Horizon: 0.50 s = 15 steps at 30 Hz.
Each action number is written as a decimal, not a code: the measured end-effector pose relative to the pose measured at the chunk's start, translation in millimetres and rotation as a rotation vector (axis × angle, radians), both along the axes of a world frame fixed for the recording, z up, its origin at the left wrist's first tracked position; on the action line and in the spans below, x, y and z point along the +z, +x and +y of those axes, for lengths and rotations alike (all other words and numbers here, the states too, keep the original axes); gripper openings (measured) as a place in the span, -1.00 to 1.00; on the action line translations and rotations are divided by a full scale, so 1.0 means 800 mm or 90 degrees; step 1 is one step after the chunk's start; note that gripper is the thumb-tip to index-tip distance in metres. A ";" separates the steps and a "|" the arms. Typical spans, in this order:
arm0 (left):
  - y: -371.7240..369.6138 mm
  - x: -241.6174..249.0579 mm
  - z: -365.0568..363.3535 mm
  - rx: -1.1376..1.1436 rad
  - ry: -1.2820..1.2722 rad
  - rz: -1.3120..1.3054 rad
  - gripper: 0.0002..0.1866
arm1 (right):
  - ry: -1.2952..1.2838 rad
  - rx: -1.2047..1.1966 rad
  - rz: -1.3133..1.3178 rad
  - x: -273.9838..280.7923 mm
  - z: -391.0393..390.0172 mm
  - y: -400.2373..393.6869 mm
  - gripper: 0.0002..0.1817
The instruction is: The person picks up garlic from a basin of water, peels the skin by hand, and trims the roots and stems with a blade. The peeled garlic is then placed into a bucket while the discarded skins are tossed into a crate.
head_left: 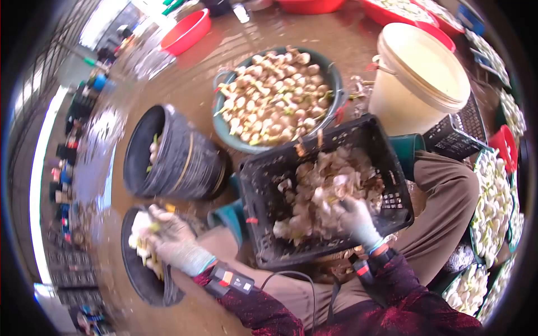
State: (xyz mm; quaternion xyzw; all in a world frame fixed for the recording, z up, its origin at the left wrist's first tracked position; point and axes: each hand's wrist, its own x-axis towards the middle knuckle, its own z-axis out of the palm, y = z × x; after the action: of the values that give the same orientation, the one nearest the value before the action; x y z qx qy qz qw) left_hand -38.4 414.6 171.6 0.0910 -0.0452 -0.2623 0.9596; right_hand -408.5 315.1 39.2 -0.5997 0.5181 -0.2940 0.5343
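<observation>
My left hand [171, 238], in a grey glove, reaches over a black bucket [140, 277] at the lower left and is closed around a pale bulb above the other bulbs inside. My right hand [354, 219], also gloved, is buried in a pile of bulbs and loose papery skins [330, 190] in a black plastic crate [263, 185] on my lap, fingers curled into the pile. Whether it grips a single bulb is hidden by the husks.
A teal basin [224, 129] full of bulbs stands ahead. A second black bucket [185, 162] lies tilted to the left. A cream lidded bucket [417, 73] stands at the right, red basins [188, 31] at the back, bulb trays [493, 207] along the right. The floor is wet.
</observation>
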 end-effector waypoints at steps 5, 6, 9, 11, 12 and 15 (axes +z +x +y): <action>-0.008 -0.017 -0.204 -0.173 0.266 -0.256 -0.54 | -0.029 0.025 0.092 -0.007 -0.003 0.005 -0.65; -0.027 -0.025 -0.258 -0.167 0.411 -0.336 -0.57 | 0.003 0.018 0.078 -0.002 -0.005 0.006 -0.65; -0.034 -0.082 -0.393 -0.359 0.637 -0.539 -0.73 | 0.074 0.013 0.095 -0.005 -0.013 0.005 -0.65; -0.028 -0.129 -0.468 -0.432 0.718 -0.696 -0.68 | 0.109 0.040 0.121 0.003 -0.024 0.006 -0.70; -0.022 -0.161 -0.503 -0.420 0.725 -0.857 -0.62 | 0.096 0.038 0.119 0.001 -0.027 0.007 -0.70; -0.036 -0.199 -0.575 -0.456 0.816 -1.084 -0.39 | 0.266 0.020 0.023 0.021 -0.057 0.005 -0.53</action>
State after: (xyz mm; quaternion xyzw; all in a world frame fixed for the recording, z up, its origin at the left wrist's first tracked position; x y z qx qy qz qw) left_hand -67.0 -45.1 12.8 0.6986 -0.5663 -0.3504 0.2615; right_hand -404.3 269.8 55.9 -0.4888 0.5680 -0.1609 0.6423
